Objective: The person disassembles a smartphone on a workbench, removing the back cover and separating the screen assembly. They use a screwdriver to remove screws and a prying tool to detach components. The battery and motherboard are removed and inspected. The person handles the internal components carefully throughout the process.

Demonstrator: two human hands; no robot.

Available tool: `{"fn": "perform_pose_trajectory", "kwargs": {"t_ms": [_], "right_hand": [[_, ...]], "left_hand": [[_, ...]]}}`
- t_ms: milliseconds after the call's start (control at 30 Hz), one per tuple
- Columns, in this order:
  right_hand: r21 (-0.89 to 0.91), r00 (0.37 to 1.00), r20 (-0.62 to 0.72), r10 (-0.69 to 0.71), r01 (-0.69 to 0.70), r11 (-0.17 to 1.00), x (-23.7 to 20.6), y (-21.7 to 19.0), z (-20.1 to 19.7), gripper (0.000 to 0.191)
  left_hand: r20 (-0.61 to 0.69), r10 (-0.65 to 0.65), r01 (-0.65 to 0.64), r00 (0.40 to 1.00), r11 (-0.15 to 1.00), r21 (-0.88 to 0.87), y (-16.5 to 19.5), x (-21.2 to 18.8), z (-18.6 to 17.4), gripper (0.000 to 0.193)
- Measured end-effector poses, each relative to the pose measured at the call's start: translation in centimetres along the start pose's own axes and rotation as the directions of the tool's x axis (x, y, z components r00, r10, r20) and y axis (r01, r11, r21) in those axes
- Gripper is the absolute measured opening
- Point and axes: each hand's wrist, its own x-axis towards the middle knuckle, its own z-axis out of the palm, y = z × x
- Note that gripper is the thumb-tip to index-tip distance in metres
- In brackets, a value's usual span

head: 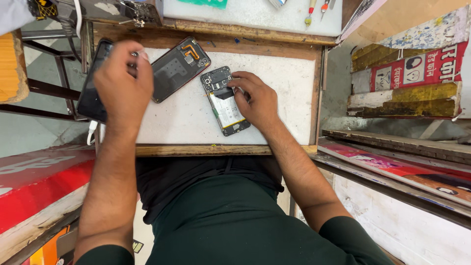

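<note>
While the right hand point(255, 100) presses down on an opened phone point(224, 100), its fingers lie across the upper part of the exposed body, near the dark circuit section, and its fingertips touch the phone without closing around it. The phone lies face down, tilted, near the middle of the white mat point(289, 88) that covers the wooden bench point(221, 149), with its pale battery showing below the fingers.

The left hand point(123, 83) hovers over the left part of the mat, its fingers curled inward in a pinching grip on something small and pale point(143, 54); what that is cannot be told. Just beside this hand, to its right, lies the detached back cover point(179, 68), inner side up, dark with an orange flex strip near its top end. The cover lies apart from the opened phone, just to its left. Under the left hand, at the mat's left edge, rests a dark glossy screen panel point(91, 93), partly overhanging the bench.

At the far edge, beyond a wooden ledge, small screwdrivers point(316, 10) lie on a second white surface.
</note>
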Motion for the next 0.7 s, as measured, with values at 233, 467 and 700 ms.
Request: {"fn": "perform_pose_trajectory", "kwargs": {"t_ms": [233,467,700], "right_hand": [[0.036,0.995,-0.067,-0.074,0.076,0.996,-0.4,1.0,0.2,0.021],[0.288,0.978,-0.175,0.117,-0.063,0.956,0.1,2.3,0.3,0.023],[-0.053,0.858,-0.497,-0.127,0.116,0.992,4.1,2.8,-5.5,0.029]], "left_hand": [[-0.129,0.172,-0.168,0.977,0.985,0.037,1.1,3.4,0.1,0.02],[0.079,0.353,-0.334,0.932,0.924,-0.186,3.7,-0.4,5.4,0.013],[0.113,0.274,-0.226,0.955,0.919,-0.322,3.5,-0.5,4.2,0.012]]}}
